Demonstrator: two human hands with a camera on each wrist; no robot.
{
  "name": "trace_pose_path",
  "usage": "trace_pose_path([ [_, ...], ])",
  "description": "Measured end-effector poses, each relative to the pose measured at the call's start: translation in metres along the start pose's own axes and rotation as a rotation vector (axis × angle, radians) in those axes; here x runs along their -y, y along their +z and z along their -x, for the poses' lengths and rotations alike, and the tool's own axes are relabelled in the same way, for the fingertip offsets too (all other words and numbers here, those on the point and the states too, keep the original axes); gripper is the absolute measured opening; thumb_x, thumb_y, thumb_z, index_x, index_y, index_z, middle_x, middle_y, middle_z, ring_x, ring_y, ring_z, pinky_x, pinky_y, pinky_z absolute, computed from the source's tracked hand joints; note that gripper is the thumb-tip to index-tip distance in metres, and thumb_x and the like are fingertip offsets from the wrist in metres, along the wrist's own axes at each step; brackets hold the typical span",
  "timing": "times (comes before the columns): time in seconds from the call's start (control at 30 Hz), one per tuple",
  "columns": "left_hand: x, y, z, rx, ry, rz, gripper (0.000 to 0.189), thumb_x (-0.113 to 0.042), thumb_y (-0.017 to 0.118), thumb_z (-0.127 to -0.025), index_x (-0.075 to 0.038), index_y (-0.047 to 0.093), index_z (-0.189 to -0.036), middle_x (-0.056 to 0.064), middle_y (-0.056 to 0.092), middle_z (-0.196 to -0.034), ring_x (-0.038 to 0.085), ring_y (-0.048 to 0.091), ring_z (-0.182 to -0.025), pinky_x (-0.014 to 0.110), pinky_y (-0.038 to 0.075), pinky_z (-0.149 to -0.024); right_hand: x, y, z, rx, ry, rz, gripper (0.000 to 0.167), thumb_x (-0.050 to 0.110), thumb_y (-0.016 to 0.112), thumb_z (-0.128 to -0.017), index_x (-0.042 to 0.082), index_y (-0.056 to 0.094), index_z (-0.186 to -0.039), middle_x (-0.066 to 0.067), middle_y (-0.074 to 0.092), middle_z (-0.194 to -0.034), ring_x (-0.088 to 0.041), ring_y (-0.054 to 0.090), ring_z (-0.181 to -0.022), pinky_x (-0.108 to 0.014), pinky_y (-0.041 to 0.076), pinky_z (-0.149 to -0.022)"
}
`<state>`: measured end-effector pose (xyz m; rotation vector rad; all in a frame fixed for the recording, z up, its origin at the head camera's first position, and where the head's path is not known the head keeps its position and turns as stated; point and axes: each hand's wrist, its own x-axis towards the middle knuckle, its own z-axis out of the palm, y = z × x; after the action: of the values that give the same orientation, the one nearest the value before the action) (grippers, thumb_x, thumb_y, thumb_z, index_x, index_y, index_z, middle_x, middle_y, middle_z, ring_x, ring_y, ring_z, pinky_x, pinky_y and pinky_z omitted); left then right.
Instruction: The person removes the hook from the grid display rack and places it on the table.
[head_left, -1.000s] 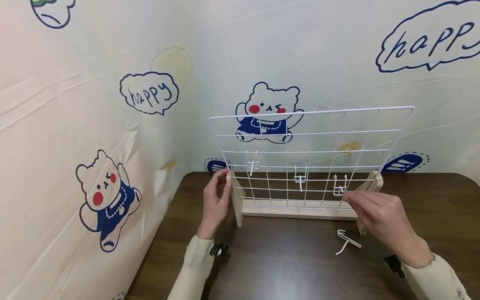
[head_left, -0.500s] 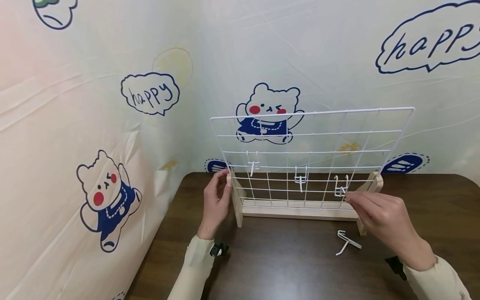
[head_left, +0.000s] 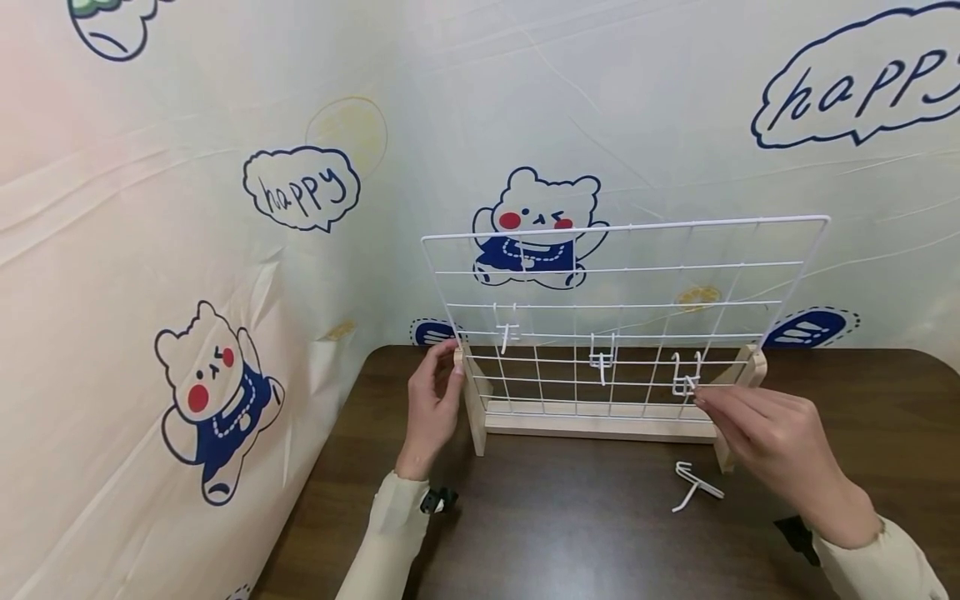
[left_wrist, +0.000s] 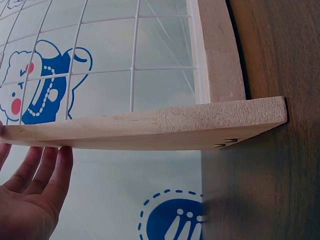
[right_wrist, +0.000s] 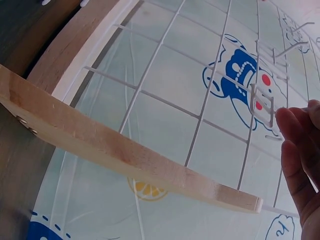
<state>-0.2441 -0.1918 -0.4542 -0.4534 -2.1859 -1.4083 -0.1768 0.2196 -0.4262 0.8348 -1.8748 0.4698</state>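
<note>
Fingers (head_left: 722,399) of the right hand (head_left: 783,446) pinch the right hook (head_left: 686,388) at the wire grid (head_left: 630,227); the left hand (head_left: 434,406) grips the stand (head_left: 592,425) at left. A loose hook (head_left: 697,483) lies nearer.

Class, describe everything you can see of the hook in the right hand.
The hook is white and thin, like coated wire: two prongs with bent tops, a boxy lower part and a short peg jutting towards the person. It is upright at the right side of the grid, and the right hand pinches its peg. Whether its tops catch a wire, I cannot tell.
</note>
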Motion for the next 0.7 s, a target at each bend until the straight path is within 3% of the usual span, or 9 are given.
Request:
trace_pose_path([
  [0.7,-0.0002,-0.0008,0.0006,0.006,-0.012,0.007,0.033,-0.013,0.058,-0.106,-0.006,0.060,-0.138,0.013,0.068,-0.133,0.029,0.068,-0.119,0.054,0.059,-0.098,0.0029,0.0038,0.0007,-0.018,-0.025,0.004,0.048,0.033,0.049,-0.111,0.005,0.080,-0.086,-0.006,0.078,-0.077,-0.020,0.069,-0.061,-0.034,0.053,-0.053],
])
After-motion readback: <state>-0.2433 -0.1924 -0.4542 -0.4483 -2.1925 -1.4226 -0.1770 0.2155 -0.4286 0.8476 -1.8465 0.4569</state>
